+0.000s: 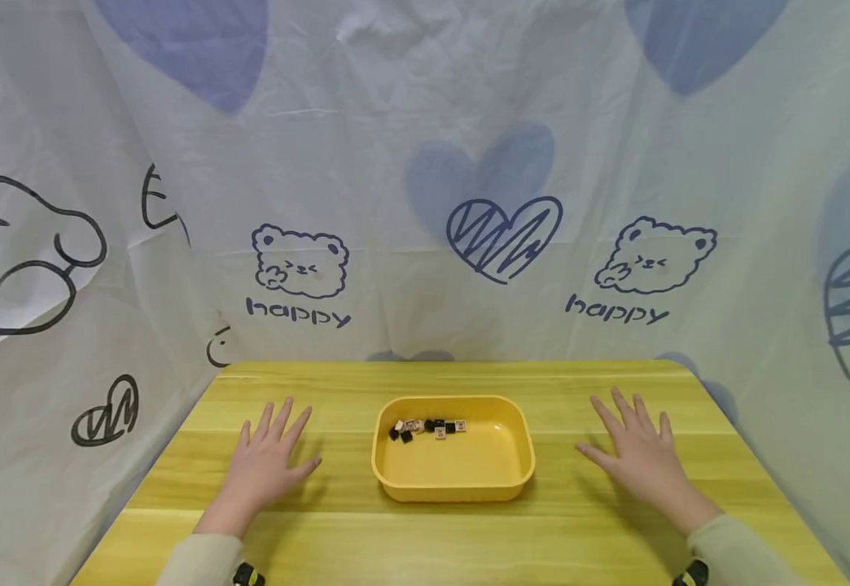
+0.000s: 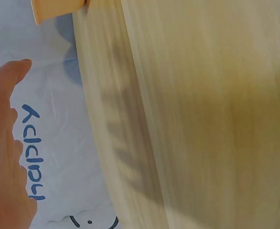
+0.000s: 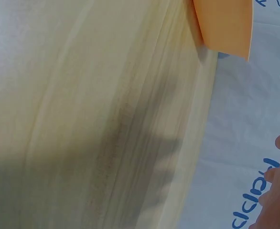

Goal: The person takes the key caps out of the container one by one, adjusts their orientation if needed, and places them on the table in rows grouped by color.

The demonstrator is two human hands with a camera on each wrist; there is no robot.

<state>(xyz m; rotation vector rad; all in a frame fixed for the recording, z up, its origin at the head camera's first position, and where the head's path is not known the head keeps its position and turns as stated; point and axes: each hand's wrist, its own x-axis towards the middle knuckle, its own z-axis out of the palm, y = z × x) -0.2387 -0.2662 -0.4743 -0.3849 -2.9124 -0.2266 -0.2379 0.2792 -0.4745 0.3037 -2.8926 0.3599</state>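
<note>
While the left hand (image 1: 267, 460) and right hand (image 1: 637, 452) lie spread flat on the yellow table (image 1: 337, 537), holding nothing, the yellow tray (image 1: 454, 487) of small tiles (image 1: 428, 428) stands untouched between them, within easy reach of both.

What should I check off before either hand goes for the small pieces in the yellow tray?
1. Left hand empty, fingers spread above the yellow wooden table: ok.
2. Right hand empty, fingers spread: ok.
3. Yellow rectangular plastic tray upright, between the hands: ok.
4. Small black and pale tiles bunched at the tray's far wall: ok.
5. Markings on the tiles: cannot tell, too small.
6. Palms touching the table: cannot tell.
</note>
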